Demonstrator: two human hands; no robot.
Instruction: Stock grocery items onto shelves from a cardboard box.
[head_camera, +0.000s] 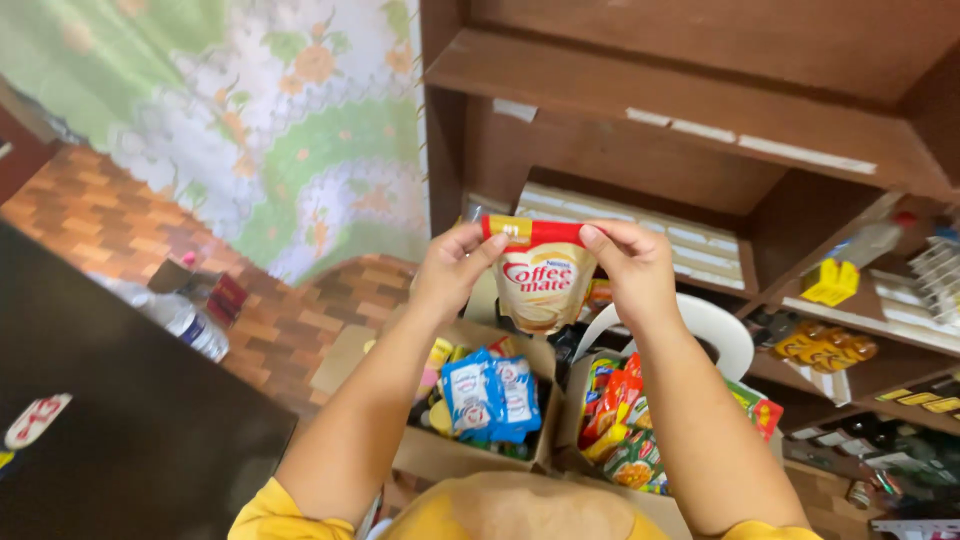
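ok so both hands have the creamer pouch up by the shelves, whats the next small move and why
Probably lift the creamer pouch forward onto the empty wooden shelf just above it. The left hand and right hand pinch its top corners, so it hangs upright facing the shelves, and that shelf looks bare, while the cardboard boxes below are full of packets.

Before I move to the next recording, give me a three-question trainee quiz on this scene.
1. True or false: both hands grip the red-and-cream pouch by its top corners.
2. The blue-and-white packets lie in: A) a cardboard box, B) the wooden shelf, C) the white plastic chair.
3. Which hand is nearer the shelf?

Key
1. True: left hand and right hand pinch its top.
2. A
3. The right hand.
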